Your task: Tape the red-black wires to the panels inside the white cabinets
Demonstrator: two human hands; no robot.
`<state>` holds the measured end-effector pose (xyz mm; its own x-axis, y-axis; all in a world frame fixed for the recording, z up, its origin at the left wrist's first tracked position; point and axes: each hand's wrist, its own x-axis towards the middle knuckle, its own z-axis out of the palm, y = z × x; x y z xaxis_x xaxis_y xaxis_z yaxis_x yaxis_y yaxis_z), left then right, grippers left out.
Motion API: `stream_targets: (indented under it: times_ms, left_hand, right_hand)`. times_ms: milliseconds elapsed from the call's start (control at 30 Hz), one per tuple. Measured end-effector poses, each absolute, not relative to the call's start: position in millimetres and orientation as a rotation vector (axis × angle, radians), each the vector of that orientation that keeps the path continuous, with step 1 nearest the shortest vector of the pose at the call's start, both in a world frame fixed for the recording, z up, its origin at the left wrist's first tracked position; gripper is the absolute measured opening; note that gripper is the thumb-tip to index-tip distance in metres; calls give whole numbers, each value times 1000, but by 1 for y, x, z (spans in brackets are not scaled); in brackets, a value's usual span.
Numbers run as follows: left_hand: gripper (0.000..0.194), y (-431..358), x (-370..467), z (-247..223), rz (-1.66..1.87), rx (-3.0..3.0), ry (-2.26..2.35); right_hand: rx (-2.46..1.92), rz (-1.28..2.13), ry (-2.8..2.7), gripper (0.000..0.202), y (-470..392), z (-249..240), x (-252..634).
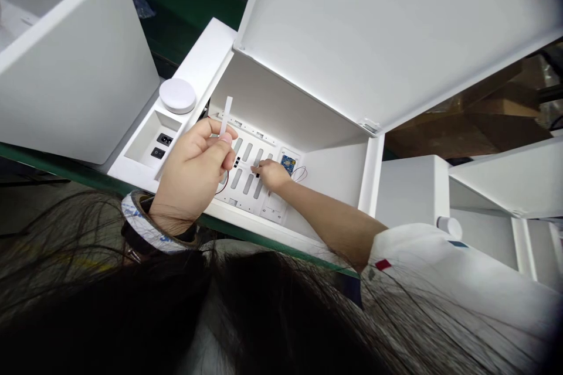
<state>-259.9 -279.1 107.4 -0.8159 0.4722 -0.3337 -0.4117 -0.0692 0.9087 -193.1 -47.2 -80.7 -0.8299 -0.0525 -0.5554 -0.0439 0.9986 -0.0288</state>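
Observation:
My left hand [196, 167] pinches a narrow white strip [226, 114] upright above the left end of an open white box [338, 181]; a roll of tape [152, 225] hangs round that wrist. My right hand [271, 174] reaches down into the box, its fingertips together on the slotted white panel [247, 183] beside small black parts. Whether these fingertips hold anything is hidden. Right of that hand lies a blue circuit board [288, 163] with thin wires [301, 173].
The box's raised lid [373, 29] leans back behind it. A round white knob [177, 95] and a recessed black socket [165, 139] are on its left end. More white cabinets [79, 70] stand left and right [409, 187]. Cardboard [479, 111] lies at the back right.

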Motion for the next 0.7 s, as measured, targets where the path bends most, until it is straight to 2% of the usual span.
stream_targets:
  times_ms: [133, 300, 467, 700]
  left_hand:
    - [6, -279, -260, 105, 1953, 101, 1624]
    - [3, -280, -259, 103, 1950, 88, 1609]
    - [4, -280, -259, 104, 1936, 98, 1620]
    - [4, -280, -259, 106, 1939, 111, 1629]
  right_hand:
    - [22, -33, 2485, 47, -42, -77, -195]
    - [259, 29, 2327, 43, -41, -64, -201]
    - [403, 87, 2250, 52, -41, -58, -201]
    - [389, 224, 2125, 34, -39, -53, -199]
